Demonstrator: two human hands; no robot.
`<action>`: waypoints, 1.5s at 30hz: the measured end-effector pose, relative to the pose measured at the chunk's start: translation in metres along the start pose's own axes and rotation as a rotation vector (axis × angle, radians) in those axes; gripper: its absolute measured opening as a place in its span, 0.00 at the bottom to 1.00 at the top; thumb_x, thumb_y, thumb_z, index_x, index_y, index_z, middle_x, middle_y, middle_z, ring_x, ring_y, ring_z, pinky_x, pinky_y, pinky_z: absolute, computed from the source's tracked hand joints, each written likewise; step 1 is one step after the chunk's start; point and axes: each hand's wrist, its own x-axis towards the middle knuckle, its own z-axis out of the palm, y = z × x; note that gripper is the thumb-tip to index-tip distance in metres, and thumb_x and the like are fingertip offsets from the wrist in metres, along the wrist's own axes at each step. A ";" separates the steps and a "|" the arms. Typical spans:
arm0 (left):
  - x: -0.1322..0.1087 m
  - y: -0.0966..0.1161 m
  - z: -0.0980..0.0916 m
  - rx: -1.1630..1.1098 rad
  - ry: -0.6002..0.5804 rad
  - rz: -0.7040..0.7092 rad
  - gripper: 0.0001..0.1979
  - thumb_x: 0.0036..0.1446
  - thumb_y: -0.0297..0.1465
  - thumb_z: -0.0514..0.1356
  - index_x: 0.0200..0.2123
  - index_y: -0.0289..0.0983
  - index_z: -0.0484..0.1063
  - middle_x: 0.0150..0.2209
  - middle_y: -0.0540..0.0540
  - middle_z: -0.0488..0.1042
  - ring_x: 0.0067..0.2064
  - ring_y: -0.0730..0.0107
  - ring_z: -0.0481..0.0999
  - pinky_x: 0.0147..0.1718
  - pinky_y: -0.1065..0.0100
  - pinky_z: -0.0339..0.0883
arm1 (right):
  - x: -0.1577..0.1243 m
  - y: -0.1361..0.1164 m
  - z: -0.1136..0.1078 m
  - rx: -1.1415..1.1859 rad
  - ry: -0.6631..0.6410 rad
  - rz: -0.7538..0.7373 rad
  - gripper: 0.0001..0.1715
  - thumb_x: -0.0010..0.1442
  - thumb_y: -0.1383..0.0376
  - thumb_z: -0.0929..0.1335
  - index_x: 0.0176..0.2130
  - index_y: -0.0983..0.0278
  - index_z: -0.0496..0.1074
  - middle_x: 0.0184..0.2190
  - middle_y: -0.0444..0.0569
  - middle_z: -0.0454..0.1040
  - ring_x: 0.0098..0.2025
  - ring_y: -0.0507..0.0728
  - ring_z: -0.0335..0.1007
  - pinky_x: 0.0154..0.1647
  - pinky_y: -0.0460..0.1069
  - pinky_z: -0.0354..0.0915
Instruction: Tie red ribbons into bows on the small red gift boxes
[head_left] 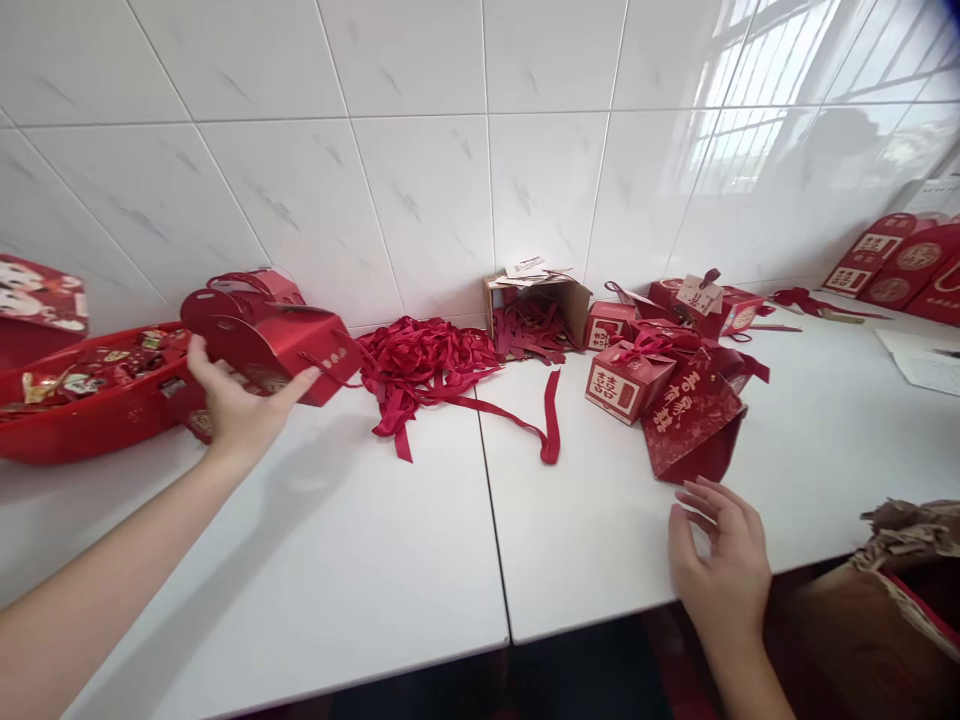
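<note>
By the basin (90, 432), my left hand (244, 405) grips a box (307, 345) slanting down rightward lengthwise (red, gold-printed); my right hand (724, 560) loose.

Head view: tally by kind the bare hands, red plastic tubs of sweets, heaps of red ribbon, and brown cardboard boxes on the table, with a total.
Left hand and right hand, bare: 2
Red plastic tub of sweets: 1
Heap of glossy red ribbon: 1
Open brown cardboard box of dark red strips: 1
Total: 5
Red card gift boxes overlap, so excluded.
</note>
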 end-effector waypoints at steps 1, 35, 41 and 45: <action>-0.007 0.005 0.006 -0.047 -0.007 -0.015 0.59 0.42 0.34 0.71 0.65 0.32 0.33 0.61 0.30 0.58 0.56 0.54 0.68 0.53 0.47 0.67 | 0.000 0.000 0.000 0.000 -0.001 -0.001 0.13 0.58 0.63 0.66 0.42 0.67 0.71 0.46 0.59 0.68 0.38 0.59 0.72 0.40 0.59 0.74; -0.121 0.003 0.054 -0.536 -0.934 0.054 0.60 0.47 0.36 0.68 0.67 0.52 0.24 0.67 0.41 0.51 0.65 0.46 0.57 0.60 0.49 0.56 | 0.076 -0.051 0.100 -0.477 -0.933 0.150 0.26 0.64 0.57 0.61 0.55 0.69 0.66 0.50 0.59 0.70 0.44 0.58 0.72 0.45 0.49 0.67; -0.118 -0.008 0.063 -0.501 -0.820 -0.148 0.51 0.47 0.37 0.68 0.66 0.46 0.38 0.65 0.36 0.53 0.64 0.45 0.56 0.61 0.47 0.54 | 0.131 -0.064 0.203 -0.593 -0.883 0.211 0.17 0.64 0.60 0.65 0.46 0.72 0.70 0.47 0.60 0.71 0.47 0.61 0.70 0.47 0.57 0.67; -0.116 -0.005 0.063 -0.560 -0.803 -0.249 0.47 0.50 0.39 0.66 0.64 0.47 0.39 0.62 0.37 0.57 0.61 0.49 0.61 0.59 0.49 0.57 | 0.142 -0.069 0.220 -0.473 -0.935 0.209 0.12 0.64 0.60 0.66 0.42 0.67 0.71 0.40 0.48 0.74 0.40 0.54 0.72 0.42 0.53 0.70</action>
